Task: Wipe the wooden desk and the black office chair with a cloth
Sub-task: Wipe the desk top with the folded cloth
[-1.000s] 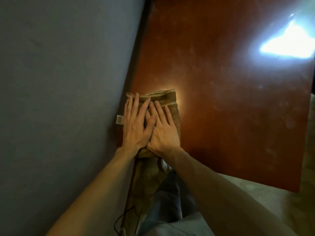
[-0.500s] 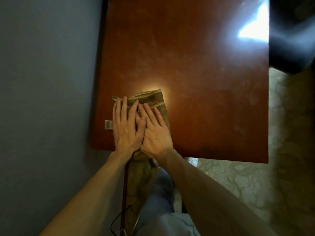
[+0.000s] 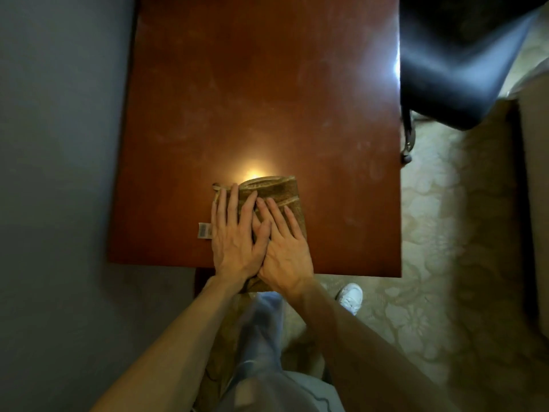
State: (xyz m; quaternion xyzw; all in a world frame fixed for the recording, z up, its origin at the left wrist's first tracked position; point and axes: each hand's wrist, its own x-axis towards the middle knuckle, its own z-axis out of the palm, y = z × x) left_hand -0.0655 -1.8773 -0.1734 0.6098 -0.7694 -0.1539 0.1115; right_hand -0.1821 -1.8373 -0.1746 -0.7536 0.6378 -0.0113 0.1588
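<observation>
Both hands lie flat and released on the folded brown cloth, fingers straight, pressing it down rather than clutching it; the left hand sits beside the right hand and overlaps its inner fingers. A second ago the cloth was hard against the wall-side edge of the tabletop, its white label hanging past that edge. Now the label rests on bare wood and the cloth is well in from the grey wall, though it remains at the near edge. So the person has slid it sideways along the front strip, hands in the same pose throughout. The view has also swung round, bringing the black chair into sight just past the far right corner. The wiping looks early: pale smears show over most of the wood ahead of the cloth, and the chair is not yet touched.
</observation>
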